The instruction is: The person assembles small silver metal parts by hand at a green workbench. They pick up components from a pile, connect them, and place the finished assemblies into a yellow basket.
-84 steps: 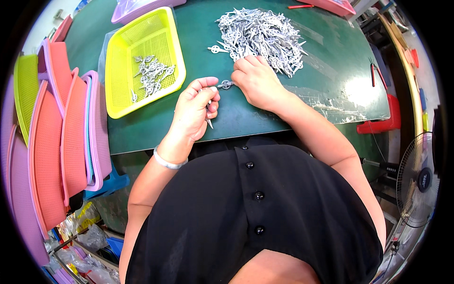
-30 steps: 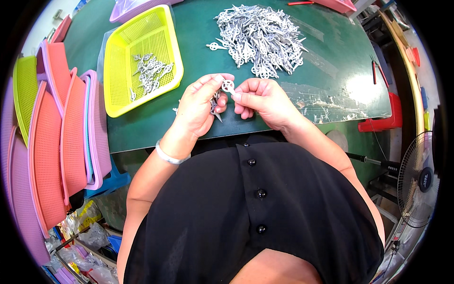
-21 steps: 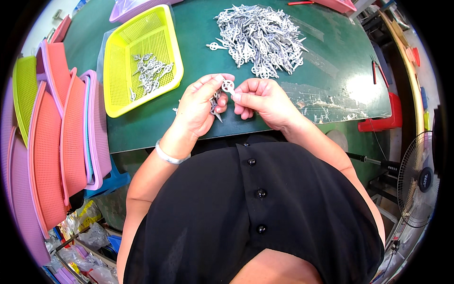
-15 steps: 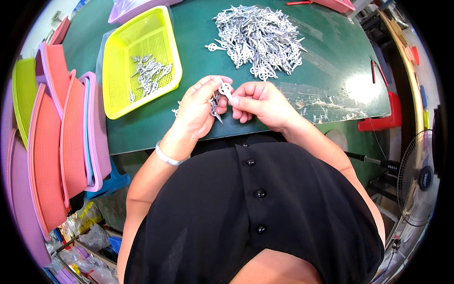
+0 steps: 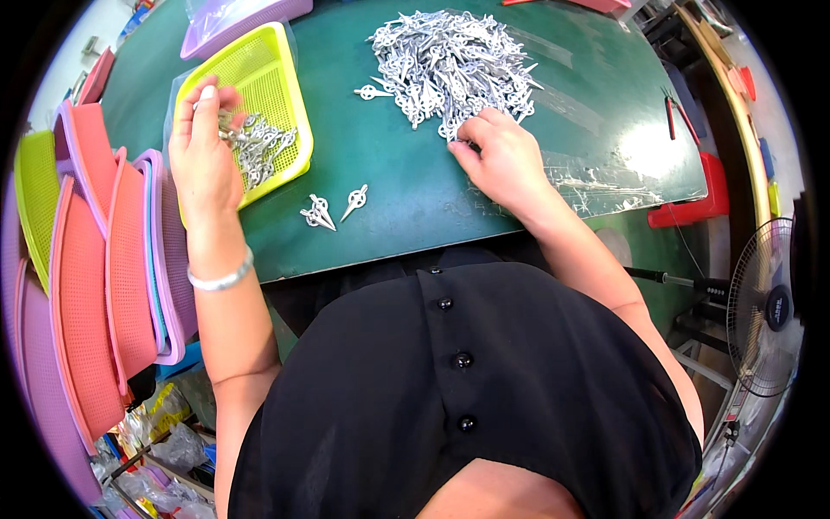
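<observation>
My left hand (image 5: pixel 207 143) is over the yellow-green mesh basket (image 5: pixel 304 143), fingers loosely apart. Just beneath it are small silver-grey pointed pieces (image 5: pixel 264 143), each with a ringed head; whether any still touch the palm is hard to see. At the near edge of a large heap of the same pieces (image 5: pixel 450 65), my right hand (image 5: pixel 503 156) reaches down with thumb and fingers drawn together. What lies between those fingertips is hidden. Three loose pieces (image 5: pixel 354 201) rest on the green table (image 5: pixel 415 221) between basket and table edge.
Stacked pink, purple and green baskets (image 5: pixel 86 285) stand along the left side. A lilac basket (image 5: pixel 246 26) sits behind the yellow-green one. Red-handled pliers (image 5: pixel 670 118) lie at the table's right. Beyond are a red stool (image 5: pixel 692 195) and a fan (image 5: pixel 761 307).
Both hands have parted from in front of me, where they held several pieces. The left has gone to the basket, the right to the heap. Loose pieces on the table are now uncovered.
</observation>
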The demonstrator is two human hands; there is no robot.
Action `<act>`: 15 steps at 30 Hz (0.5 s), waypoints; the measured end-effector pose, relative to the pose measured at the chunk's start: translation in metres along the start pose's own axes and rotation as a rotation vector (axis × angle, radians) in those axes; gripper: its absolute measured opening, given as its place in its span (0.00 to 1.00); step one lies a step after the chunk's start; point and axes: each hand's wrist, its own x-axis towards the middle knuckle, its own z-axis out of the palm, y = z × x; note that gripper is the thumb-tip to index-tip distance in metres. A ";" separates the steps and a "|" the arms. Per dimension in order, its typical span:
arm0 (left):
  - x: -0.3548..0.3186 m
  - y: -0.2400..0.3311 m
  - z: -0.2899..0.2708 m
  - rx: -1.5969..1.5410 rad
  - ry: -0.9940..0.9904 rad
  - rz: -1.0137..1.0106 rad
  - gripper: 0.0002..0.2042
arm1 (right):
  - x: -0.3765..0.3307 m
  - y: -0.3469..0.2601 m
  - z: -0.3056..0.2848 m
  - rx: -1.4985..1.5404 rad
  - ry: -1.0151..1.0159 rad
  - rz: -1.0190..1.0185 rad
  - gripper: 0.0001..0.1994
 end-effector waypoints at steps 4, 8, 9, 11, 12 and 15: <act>0.000 -0.006 -0.001 0.470 0.068 0.210 0.15 | 0.007 -0.002 0.009 -0.082 0.022 -0.108 0.06; -0.020 -0.019 0.015 0.578 -0.050 0.381 0.10 | 0.006 0.000 0.013 -0.099 0.019 -0.105 0.05; -0.031 -0.016 0.023 0.541 -0.106 0.338 0.09 | 0.005 0.001 0.012 -0.086 0.013 -0.093 0.04; -0.052 -0.011 0.039 0.490 -0.259 0.217 0.10 | 0.003 0.000 0.006 0.036 -0.003 -0.101 0.03; -0.060 -0.009 0.046 0.476 -0.356 0.137 0.10 | 0.003 -0.001 0.002 0.098 -0.012 -0.106 0.02; -0.070 -0.026 0.062 0.415 -0.499 0.155 0.09 | 0.006 -0.001 -0.013 0.327 -0.082 -0.195 0.02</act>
